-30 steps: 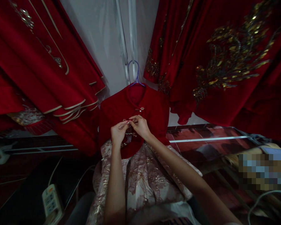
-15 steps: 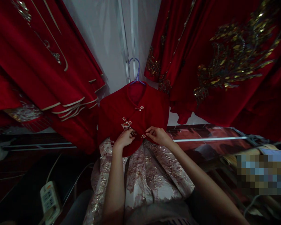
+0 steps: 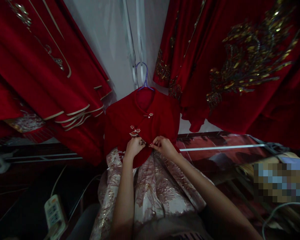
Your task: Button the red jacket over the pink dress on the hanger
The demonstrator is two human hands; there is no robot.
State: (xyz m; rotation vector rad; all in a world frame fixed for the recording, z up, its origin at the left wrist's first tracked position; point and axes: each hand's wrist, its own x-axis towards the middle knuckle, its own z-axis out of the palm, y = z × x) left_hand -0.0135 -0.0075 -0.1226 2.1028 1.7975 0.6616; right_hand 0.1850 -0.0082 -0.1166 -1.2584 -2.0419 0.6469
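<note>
A short red jacket (image 3: 120, 115) with a stand collar hangs on a purple hanger (image 3: 146, 75) above a pale, shiny patterned skirt (image 3: 150, 196). At its lower front edge, my left hand (image 3: 134, 147) is closed in a pinch on one half of a small ornamental clasp. Opposite it, my right hand (image 3: 163, 146) pinches the other half, a small beaded flower (image 3: 151, 145). The two halves are close together; whether they touch I cannot tell. A beaded fan-shaped brooch (image 3: 134, 131) sits just above my left hand, and a flower clasp (image 3: 149, 115) lies below the collar.
Red garments with pale trim (image 3: 52, 83) hang on the left. More red garments with gold sequin embroidery (image 3: 250, 63) hang on the right. A white power strip (image 3: 55, 213) lies at lower left on a dark surface. Metal rack bars (image 3: 222, 147) run near the floor.
My right hand has moved slightly left and closed on the flower half of the clasp. The two clasp halves are nearer each other. My left hand keeps its pinch.
</note>
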